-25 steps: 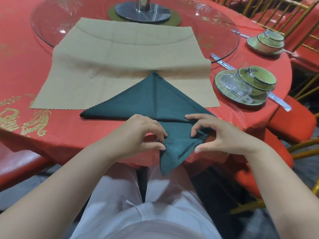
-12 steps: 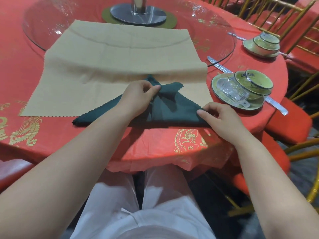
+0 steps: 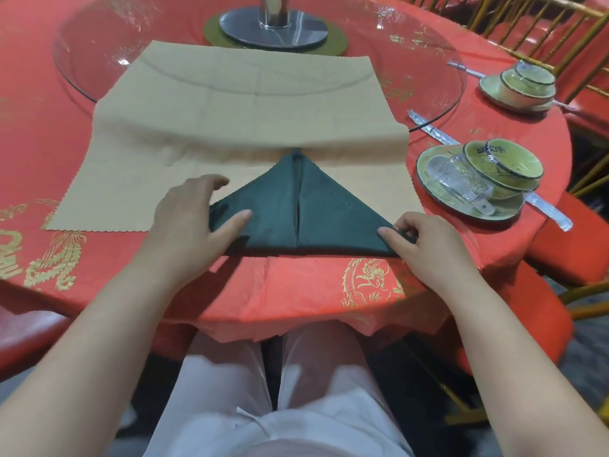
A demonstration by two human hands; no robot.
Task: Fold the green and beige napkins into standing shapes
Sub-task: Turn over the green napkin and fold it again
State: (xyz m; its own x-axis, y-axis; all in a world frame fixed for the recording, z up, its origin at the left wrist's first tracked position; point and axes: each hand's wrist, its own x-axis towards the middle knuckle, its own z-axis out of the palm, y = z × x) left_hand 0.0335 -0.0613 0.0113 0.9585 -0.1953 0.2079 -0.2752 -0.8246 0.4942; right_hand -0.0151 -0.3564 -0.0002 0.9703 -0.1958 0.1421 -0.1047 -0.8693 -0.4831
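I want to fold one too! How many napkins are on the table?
2. The green napkin, folded into a triangle, lies near the front edge of the table. The beige napkin is spread flat beneath and behind it. None seem hidden.

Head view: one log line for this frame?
green napkin: flat triangle, partly on beige napkin | left hand: rests on left corner | right hand: pinches right corner | standing: not yet
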